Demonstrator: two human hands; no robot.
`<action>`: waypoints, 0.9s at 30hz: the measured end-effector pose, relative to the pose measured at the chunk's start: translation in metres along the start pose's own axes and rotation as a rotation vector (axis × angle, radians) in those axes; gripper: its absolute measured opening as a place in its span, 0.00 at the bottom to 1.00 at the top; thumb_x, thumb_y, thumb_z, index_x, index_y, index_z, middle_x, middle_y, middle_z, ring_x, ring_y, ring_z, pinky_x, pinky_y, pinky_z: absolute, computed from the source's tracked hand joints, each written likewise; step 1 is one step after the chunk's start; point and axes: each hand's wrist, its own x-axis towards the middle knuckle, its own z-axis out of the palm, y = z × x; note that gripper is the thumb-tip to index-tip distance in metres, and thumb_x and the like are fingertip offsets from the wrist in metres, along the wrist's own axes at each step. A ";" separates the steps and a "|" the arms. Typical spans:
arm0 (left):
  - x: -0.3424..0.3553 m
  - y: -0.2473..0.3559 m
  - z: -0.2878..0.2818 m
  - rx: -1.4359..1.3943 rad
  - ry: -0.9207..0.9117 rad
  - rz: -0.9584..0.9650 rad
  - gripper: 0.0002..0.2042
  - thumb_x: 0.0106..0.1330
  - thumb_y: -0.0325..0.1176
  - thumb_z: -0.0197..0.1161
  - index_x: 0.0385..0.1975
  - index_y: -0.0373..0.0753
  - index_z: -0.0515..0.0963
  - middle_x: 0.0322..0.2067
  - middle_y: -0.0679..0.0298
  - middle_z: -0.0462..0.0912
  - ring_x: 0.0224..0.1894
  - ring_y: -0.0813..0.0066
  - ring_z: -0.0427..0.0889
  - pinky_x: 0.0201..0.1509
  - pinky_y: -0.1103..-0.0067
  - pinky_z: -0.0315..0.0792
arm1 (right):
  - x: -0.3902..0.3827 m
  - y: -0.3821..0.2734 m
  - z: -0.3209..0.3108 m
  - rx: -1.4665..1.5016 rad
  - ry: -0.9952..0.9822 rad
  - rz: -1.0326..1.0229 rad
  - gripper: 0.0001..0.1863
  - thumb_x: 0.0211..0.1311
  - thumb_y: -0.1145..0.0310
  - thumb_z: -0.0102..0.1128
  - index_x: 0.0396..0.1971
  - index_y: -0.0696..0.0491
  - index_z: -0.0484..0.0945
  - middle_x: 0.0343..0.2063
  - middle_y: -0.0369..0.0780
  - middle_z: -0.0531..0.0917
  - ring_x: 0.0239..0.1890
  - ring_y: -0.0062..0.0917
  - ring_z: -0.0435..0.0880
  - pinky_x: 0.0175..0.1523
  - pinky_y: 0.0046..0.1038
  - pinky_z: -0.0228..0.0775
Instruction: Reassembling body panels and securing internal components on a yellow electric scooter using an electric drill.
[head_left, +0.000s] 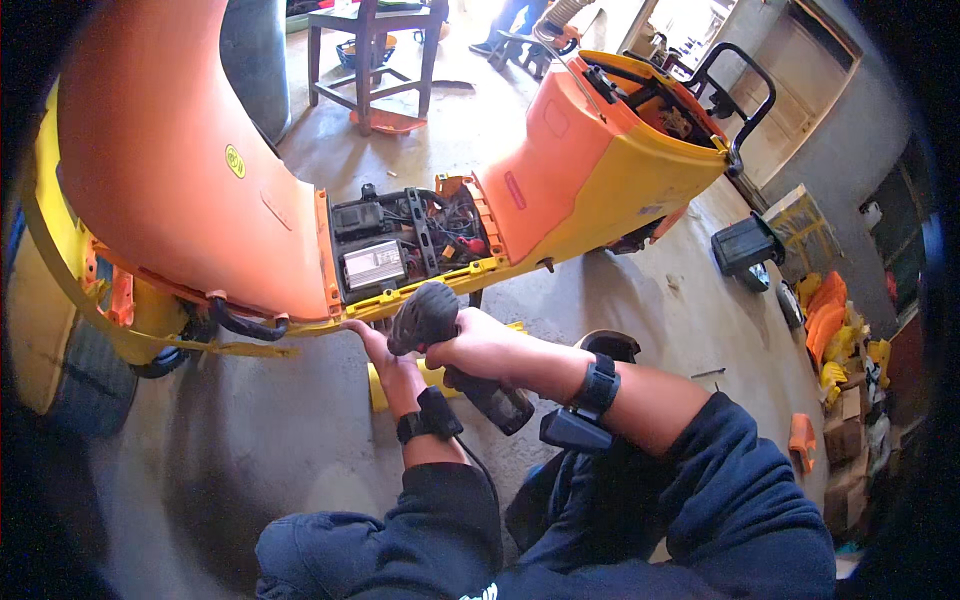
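Note:
My right hand (480, 345) is wrapped round the handle of a dark cordless drill (425, 318). The drill's body points away from me, and its battery base (505, 408) sticks out below my wrist. Just left of it, my left hand (388, 365) reaches up to the lower yellow edge of a scooter body (560, 175). One digit is stretched out against that edge; the drill hides the other fingers. The drill's tip cannot be made out. In the scooter's open floor bay, a silver box-shaped unit (374, 265) sits beside black parts and wiring (455, 240).
A wooden stool (365, 60) stands beyond the scooter, near a dark drum (255, 70). To the right are a black bin (745, 245), a cardboard box (805, 235) and a heap of orange and yellow parts (830, 320). A person's legs (508, 22) show at the back.

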 end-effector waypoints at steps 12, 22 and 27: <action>0.023 -0.032 -0.002 -0.253 0.057 -0.003 0.40 0.66 0.67 0.46 0.66 0.39 0.56 0.61 0.54 0.67 0.65 0.58 0.67 0.67 0.59 0.62 | -0.005 0.009 -0.015 0.009 0.091 0.029 0.15 0.51 0.68 0.63 0.39 0.57 0.80 0.28 0.36 0.81 0.25 0.20 0.78 0.32 0.26 0.73; -0.028 -0.036 0.063 -0.388 -0.166 0.169 0.44 0.63 0.75 0.28 0.55 0.39 0.72 0.50 0.55 0.79 0.55 0.60 0.76 0.61 0.63 0.69 | -0.004 0.002 -0.038 0.586 -0.067 0.130 0.17 0.55 0.67 0.58 0.42 0.61 0.78 0.28 0.41 0.83 0.24 0.22 0.80 0.31 0.26 0.76; -0.045 0.031 0.096 -0.626 -0.275 0.499 0.28 0.67 0.66 0.45 0.37 0.45 0.76 0.35 0.64 0.80 0.40 0.67 0.79 0.53 0.63 0.74 | -0.024 -0.005 -0.025 0.671 -0.212 -0.079 0.20 0.58 0.65 0.57 0.47 0.62 0.74 0.36 0.41 0.84 0.25 0.22 0.79 0.33 0.26 0.75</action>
